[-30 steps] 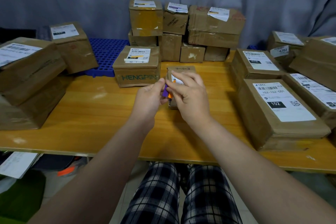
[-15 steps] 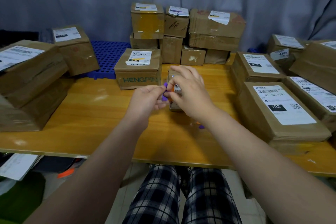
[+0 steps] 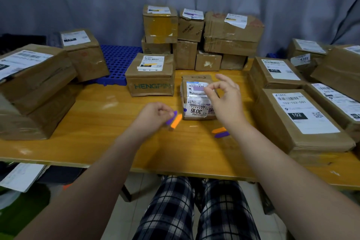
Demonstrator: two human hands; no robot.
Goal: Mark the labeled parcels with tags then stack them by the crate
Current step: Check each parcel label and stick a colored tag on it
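A small brown parcel (image 3: 196, 101) with a white label reading 3016 lies mid-table. My right hand (image 3: 226, 99) hovers over its right side, thumb and forefinger pinching the end of a pale purple tag (image 3: 196, 89) that lies across the label's top. My left hand (image 3: 153, 116), left of the parcel and just above the table, pinches a purple and an orange tag (image 3: 174, 120) together. Two more tags (image 3: 220, 132), orange and purple, lie on the table near my right wrist. The blue perforated crate (image 3: 118, 62) sits at the back left.
Labelled parcels crowd the wooden table (image 3: 101, 122): a HENGPIN box (image 3: 151, 84) behind my left hand, a stack (image 3: 198, 39) at the back centre, big boxes at left (image 3: 33, 87) and flat parcels at right (image 3: 303, 119). My legs are under the front edge.
My hands have drawn apart. The left has dropped back left with its two tags. The right has gone to the parcel's label with a purple tag. The parcel's label is now uncovered.
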